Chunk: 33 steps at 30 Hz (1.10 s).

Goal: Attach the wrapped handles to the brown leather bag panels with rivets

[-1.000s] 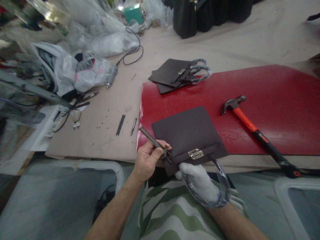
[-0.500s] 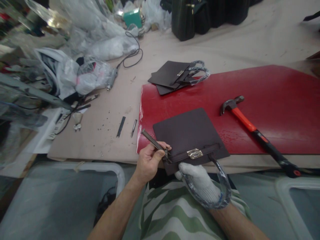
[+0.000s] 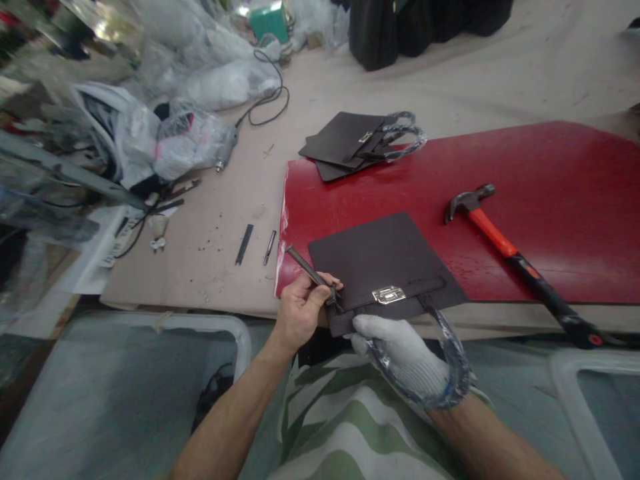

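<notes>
Since the earlier frame, the gloved right hand (image 3: 403, 353) and the film-wrapped handle (image 3: 453, 333) crossing its cuff have shifted slightly toward 3 o'clock; the dark panel's near right corner has swung the same way. Directions below are taken from the panel, 12 o'clock pointing away from the person.

Nearest is a striped garment (image 3: 345, 420) at 6 o'clock. Plastic bins stand at 8 o'clock (image 3: 240, 333) and 4 o'clock (image 3: 557, 373). Right hand, at 6 o'clock, is closed on the handle near its base; fingertips beneath are hidden. Bare left hand (image 3: 299, 317), at 8 o'clock, pinches a narrow dark bar (image 3: 303, 262) between thumb and fingers, its lower end at the panel's left edge.

Dark panel (image 3: 373, 257) lies partly on the red board (image 3: 565, 200), its near edge projecting past the table (image 3: 240, 293). A metal clasp (image 3: 389, 295) sits along its near side. Claw hammer (image 3: 493, 237) rests at 3 o'clock, head on the board. At 9 o'clock lie a short metal rod (image 3: 270, 247) and, farther out, a dark strip (image 3: 245, 245).

Beyond, stacked panels (image 3: 340, 140) with handles lie between 11 and 12 o'clock; a corded tool (image 3: 227, 150) lies at 10. Farthest, black bags (image 3: 425, 27) stand at 12 o'clock.
</notes>
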{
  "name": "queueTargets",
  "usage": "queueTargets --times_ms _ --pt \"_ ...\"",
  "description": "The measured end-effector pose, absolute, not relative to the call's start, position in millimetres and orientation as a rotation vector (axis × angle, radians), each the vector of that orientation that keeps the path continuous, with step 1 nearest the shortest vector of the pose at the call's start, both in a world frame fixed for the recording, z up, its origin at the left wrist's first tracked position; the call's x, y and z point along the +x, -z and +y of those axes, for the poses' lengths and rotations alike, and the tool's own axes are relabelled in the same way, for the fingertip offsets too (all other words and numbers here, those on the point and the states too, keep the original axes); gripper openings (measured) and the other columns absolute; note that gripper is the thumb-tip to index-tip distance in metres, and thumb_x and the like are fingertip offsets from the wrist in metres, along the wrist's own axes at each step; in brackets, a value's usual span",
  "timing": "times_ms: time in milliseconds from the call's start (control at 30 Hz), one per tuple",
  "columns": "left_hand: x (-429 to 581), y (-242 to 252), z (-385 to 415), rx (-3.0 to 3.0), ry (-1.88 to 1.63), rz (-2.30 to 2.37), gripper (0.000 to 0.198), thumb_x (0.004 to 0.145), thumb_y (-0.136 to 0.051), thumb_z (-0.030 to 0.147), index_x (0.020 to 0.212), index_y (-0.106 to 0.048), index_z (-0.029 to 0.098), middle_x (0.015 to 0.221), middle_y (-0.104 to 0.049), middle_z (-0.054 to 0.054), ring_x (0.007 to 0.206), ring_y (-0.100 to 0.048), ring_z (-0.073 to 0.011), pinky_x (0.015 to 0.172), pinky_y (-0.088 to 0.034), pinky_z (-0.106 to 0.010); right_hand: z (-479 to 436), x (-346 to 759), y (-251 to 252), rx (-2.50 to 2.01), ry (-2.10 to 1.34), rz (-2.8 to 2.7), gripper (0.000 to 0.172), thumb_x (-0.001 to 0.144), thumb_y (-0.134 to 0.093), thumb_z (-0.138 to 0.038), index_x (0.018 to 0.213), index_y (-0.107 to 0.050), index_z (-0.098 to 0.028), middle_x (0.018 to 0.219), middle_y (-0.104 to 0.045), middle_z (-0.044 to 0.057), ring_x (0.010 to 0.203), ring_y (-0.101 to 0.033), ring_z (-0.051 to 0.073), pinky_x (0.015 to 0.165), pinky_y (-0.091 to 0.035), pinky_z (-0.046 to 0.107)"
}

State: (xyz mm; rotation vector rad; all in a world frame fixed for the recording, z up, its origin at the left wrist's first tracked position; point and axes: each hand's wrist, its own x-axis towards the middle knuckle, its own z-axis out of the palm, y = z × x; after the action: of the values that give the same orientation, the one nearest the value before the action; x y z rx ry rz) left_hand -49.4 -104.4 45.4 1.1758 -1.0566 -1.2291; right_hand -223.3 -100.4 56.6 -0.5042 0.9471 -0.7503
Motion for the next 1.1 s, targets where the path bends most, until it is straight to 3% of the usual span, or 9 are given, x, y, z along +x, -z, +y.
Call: queueTargets --times_ms 267,500,667,767,900,1100 --pt "-50.2 -52.3 -101.0 1.172 1.134 -1.154 0.019 0.095 -0.062 0.033 0.101 -0.066 0.015 0.101 -0.072 -0.009 0.096 -0.071 -0.0194 0.088 -0.056 -0.03 -99.8 -221.5 -48.5 -0.494 0.848 0.811 0.033 0.071 -0.076 -0.023 0.104 -0.071 -0.025 0.087 -0.07 0.002 0.092 -0.065 0.021 0.094 -0.052 0.035" --pt "-49.9 -50.4 -98.6 1.153 0.931 -1.355 0.011 0.095 -0.058 0.022 0.102 -0.065 0.017 0.105 -0.071 -0.009 0.099 -0.069 -0.0186 0.09 -0.054 -0.031 -101.2 -221.5 -49.0 -0.512 0.791 0.906 0.018 0.068 -0.076 -0.029 0.081 -0.066 -0.021 0.081 -0.067 0.003 0.08 -0.061 0.019 0.078 -0.054 0.032" --pt "-47.0 -55.5 -110.8 1.176 0.892 -1.422 0.011 0.095 -0.057 0.02 0.103 -0.064 0.017 0.106 -0.072 -0.008 0.099 -0.068 -0.0184 0.091 -0.053 -0.031 -108.1 -221.2 -59.1 -0.569 0.735 0.94 0.024 0.075 -0.073 -0.035 0.066 -0.059 -0.019 0.06 -0.057 0.002 0.059 -0.053 0.016 0.06 -0.049 0.03" --pt "-44.9 -58.1 -124.0 1.161 0.869 -1.441 0.011 0.094 -0.057 0.019 0.102 -0.065 0.018 0.104 -0.072 -0.007 0.098 -0.068 -0.0178 0.089 -0.054 -0.03 -119.4 -220.1 -65.6 -0.565 0.697 0.952 0.025 0.075 -0.074 -0.037 0.069 -0.06 -0.017 0.061 -0.058 0.002 0.053 -0.05 0.013 0.052 -0.046 0.027" --pt "-42.6 -56.5 -142.3 1.157 0.832 -1.468 0.013 0.092 -0.056 0.018 0.1 -0.066 0.017 0.1 -0.073 -0.007 0.094 -0.069 -0.0177 0.084 -0.054 -0.029 -138.9 -216.9 -74.5 -0.489 0.654 0.963 0.022 0.068 -0.077 -0.031 0.076 -0.063 -0.017 0.069 -0.063 0.002 0.056 -0.054 0.012 0.053 -0.047 0.023" --pt "-40.4 -38.2 -153.7 1.163 0.772 -1.511 0.015 0.089 -0.055 0.015 0.1 -0.065 0.017 0.102 -0.073 -0.008 0.095 -0.069 -0.0184 0.084 -0.055 -0.03 -144.6 -218.4 -81.6 -0.485 0.58 0.963 0.025 0.07 -0.077 -0.029 0.086 -0.067 -0.011 0.074 -0.067 0.007 0.061 -0.06 0.013 0.052 -0.048 0.021"
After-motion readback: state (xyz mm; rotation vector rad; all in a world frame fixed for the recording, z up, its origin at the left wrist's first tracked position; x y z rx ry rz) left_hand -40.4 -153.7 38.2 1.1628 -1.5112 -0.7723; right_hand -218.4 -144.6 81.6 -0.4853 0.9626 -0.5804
